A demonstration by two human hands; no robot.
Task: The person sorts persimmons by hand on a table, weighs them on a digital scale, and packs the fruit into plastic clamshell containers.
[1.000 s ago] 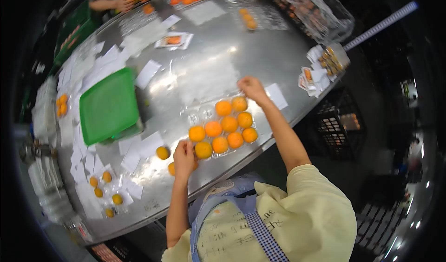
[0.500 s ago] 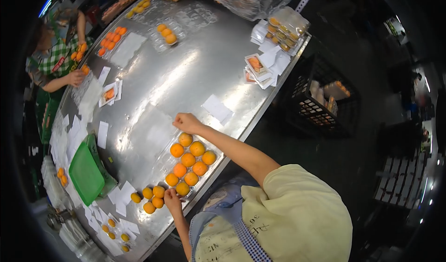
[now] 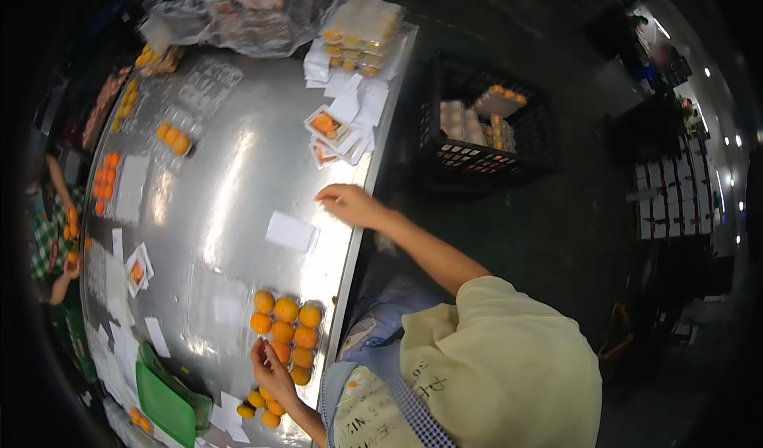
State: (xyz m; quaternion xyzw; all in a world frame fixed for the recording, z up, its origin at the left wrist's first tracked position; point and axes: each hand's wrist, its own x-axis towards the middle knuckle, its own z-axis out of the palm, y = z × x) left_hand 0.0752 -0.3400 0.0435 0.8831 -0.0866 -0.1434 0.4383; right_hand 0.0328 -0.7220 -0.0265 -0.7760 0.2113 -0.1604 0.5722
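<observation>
A clear plastic tray holding several oranges [image 3: 282, 332] lies near the table's front edge, its clear lid [image 3: 214, 309] spread flat beside it on the left. Over the tray's lower left side is my left hand [image 3: 273, 371], fingers slightly apart, close to the oranges; no object shows in it. My right hand [image 3: 350, 205] hovers farther up by the table edge, fingers loosely bent and holding nothing visible. Just below it to the left lies a white paper [image 3: 291, 232]. Several loose oranges [image 3: 270, 419] sit below the tray, partly behind my left wrist.
Printed cards [image 3: 332, 128] and stacked fruit packs [image 3: 362, 34] occupy the far right corner. A black crate [image 3: 477, 158] with packs stands beyond the table edge. A green container [image 3: 165, 400] is at lower left. Another person's hand [image 3: 72, 270] holds oranges at the far left.
The view has turned towards the right. My right hand has left the tray and moved along the table edge towards the cards. My left hand has shifted from the tray's corner onto its side.
</observation>
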